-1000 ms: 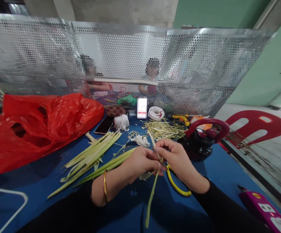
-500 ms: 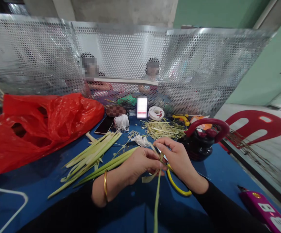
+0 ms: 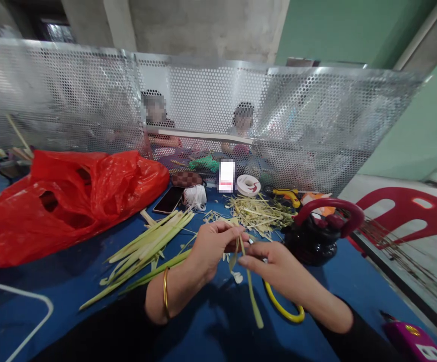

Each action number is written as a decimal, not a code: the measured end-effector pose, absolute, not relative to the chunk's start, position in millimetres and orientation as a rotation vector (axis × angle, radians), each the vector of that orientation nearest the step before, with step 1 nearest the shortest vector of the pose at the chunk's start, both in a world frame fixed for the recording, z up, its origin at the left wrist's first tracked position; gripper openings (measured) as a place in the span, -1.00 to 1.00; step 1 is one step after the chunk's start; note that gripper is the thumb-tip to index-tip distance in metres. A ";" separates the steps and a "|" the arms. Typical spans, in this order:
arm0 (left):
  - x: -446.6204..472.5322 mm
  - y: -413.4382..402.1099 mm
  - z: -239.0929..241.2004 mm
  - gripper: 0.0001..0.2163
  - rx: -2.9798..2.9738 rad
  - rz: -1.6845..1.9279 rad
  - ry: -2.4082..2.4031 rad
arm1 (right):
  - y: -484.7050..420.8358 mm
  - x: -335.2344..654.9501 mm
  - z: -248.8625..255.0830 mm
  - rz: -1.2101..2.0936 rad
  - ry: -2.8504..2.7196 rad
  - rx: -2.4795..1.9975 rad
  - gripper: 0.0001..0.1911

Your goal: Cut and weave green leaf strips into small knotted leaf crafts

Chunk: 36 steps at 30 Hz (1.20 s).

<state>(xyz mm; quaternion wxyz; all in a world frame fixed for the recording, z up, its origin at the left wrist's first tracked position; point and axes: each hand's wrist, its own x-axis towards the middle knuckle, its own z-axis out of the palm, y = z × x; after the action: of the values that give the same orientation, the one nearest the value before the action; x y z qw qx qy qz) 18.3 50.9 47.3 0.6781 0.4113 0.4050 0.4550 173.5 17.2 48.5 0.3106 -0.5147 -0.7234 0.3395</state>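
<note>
My left hand (image 3: 218,247) wears a gold bangle and pinches a narrow pale-green leaf strip (image 3: 253,296) between thumb and fingers. The strip's lower end hangs toward me. Close on the right, my right hand (image 3: 276,266) has its thumb and forefinger closed at the same strip. A yellow scissors handle (image 3: 284,305) shows below the right hand; a bit of metal appears near its fingers, and the rest is hidden. Left of my hands lies a bunch of long green leaf strips (image 3: 150,239), some of them partly under my left forearm. Small white scraps (image 3: 237,277) lie beneath the fingers.
A red plastic bag (image 3: 90,196) covers the left side, beside a phone (image 3: 168,199) and white string (image 3: 195,196). Behind are a ribbon spool (image 3: 248,185) and shredded leaf trimmings (image 3: 261,211). A dark pot-shaped object (image 3: 312,241) stands right. Two people sit beyond the perforated screen (image 3: 203,95).
My left hand has risen slightly, lifting the strip, whose lower end now shows. My right hand has shifted lower beside it. The camera view has tilted and turned a little.
</note>
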 end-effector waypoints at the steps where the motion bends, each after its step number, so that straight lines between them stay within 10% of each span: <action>1: 18.2 51.4 46.9 -0.85 0.898 1.037 0.899 | 16.6 169.5 44.6 0.872 -1.887 -1.360 -0.72; 25: 15.8 56.1 46.5 -0.79 0.865 1.033 0.869 | 13.4 176.1 47.2 0.260 -1.805 -1.339 -0.77; 36: 15.8 51.7 48.3 -0.74 0.916 0.870 0.778 | 28.1 180.6 54.6 0.843 -1.692 -1.252 -0.82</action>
<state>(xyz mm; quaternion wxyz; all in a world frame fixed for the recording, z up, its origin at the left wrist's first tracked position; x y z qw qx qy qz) 15.8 51.7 48.3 0.7372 0.4172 0.3541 0.3962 180.6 28.1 54.6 0.4232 -0.5003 -0.6762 0.3367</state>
